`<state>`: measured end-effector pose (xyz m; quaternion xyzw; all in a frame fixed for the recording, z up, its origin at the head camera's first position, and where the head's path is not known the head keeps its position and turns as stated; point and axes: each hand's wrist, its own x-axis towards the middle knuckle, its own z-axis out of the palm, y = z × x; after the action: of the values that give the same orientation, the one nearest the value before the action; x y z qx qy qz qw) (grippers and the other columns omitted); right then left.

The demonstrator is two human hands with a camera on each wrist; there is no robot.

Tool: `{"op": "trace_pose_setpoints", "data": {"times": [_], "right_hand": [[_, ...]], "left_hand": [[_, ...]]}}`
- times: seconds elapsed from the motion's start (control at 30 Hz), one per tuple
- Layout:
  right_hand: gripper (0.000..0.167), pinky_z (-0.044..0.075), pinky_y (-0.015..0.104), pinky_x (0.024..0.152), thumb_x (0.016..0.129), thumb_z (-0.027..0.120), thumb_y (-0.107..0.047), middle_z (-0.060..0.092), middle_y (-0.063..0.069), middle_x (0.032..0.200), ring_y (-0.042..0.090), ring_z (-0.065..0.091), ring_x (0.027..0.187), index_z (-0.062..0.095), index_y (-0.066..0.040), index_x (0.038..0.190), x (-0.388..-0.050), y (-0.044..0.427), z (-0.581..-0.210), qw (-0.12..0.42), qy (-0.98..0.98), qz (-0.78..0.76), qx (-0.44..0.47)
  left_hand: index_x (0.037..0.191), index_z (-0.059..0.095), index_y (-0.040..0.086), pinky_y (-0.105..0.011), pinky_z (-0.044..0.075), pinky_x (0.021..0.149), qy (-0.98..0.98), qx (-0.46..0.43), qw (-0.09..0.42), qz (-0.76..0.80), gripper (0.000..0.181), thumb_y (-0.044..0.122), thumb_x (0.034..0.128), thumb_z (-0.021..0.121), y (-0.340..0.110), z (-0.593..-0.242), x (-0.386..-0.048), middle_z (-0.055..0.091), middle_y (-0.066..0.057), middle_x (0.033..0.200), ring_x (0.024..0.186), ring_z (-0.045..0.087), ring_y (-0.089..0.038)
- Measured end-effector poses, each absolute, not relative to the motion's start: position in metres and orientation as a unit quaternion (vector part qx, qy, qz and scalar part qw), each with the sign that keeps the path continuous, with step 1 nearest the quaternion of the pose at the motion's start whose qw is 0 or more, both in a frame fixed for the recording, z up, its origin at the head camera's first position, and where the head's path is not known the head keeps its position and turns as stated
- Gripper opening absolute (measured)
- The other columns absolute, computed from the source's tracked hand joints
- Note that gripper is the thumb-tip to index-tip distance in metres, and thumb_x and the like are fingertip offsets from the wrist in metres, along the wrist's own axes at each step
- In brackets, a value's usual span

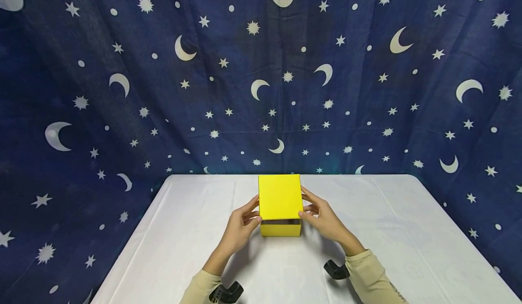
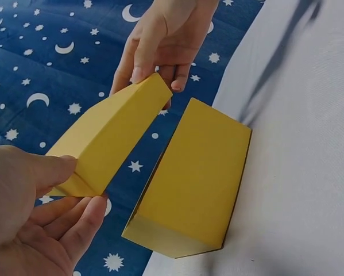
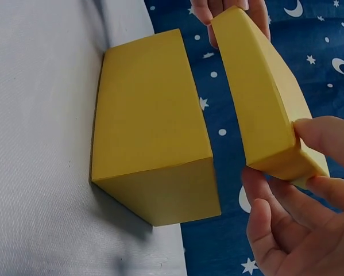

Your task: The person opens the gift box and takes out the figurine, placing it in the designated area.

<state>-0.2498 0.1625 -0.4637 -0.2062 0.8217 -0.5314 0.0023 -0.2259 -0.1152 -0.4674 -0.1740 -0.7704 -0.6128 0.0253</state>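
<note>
A plain, bright yellow lid [image 1: 280,196], square on top with shallow folded sides and crisp corners, is hanging in both hands above a matching yellow box [image 1: 280,230], with a gap showing between the two in both wrist views. The box is standing upright on the white-covered table [image 1: 191,213], about midway between the table's left and right edges and on the viewer's side of its far edge; its walls are looking smooth and unmarked, taking on a deeper mustard tone in the wrist views. One lid, one box and two hands are making up the work, with one dark blue curtain [image 1: 228,95] of pale moons and stars hanging beyond the table's far edge. The left hand [image 1: 238,227] is holding the lid's left side, its thumb lying near the front corner and its fingers reaching along the side and under the rim. The right hand [image 1: 326,218] is mirroring it, pinching the lid's right side between thumb and fingers. Both forearms are slanting inward from the near side, wearing two beige sleeves [image 1: 373,277], and two black wrist devices [image 1: 336,270] are showing beneath the wrists.
</note>
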Motion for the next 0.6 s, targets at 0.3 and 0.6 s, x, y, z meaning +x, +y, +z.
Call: {"op": "trace_pose_setpoints", "data": {"times": [0.3,0.6], "right_hand": [[0.07,0.056,0.018,0.085,0.097,0.066,-0.007,0.047,0.03,0.152,0.026,0.07,0.105,0.032,-0.009,0.159,-0.2475,0.1583,-0.4635,-0.024,0.807,-0.554,-0.202],[0.062,0.058,0.02,0.091,0.1,0.061,-0.007,0.046,0.029,0.152,0.034,0.069,0.113,0.036,-0.004,0.156,-0.2461,0.1562,-0.4658,-0.031,0.801,-0.566,-0.192]], "left_hand": [[0.151,0.045,0.002,-0.027,0.06,0.095,-0.761,-0.156,0.035,-0.628,0.065,-0.01,0.0897,0.064,-0.1158,-0.4679,-0.2278,0.059,-0.027,0.141,0.115,0.068,-0.037],[0.145,0.051,-0.004,-0.027,0.06,0.094,-0.753,-0.135,0.043,-0.642,0.062,-0.013,0.0863,0.067,-0.1155,-0.4674,-0.2275,0.063,-0.028,0.134,0.114,0.067,-0.037]]}}
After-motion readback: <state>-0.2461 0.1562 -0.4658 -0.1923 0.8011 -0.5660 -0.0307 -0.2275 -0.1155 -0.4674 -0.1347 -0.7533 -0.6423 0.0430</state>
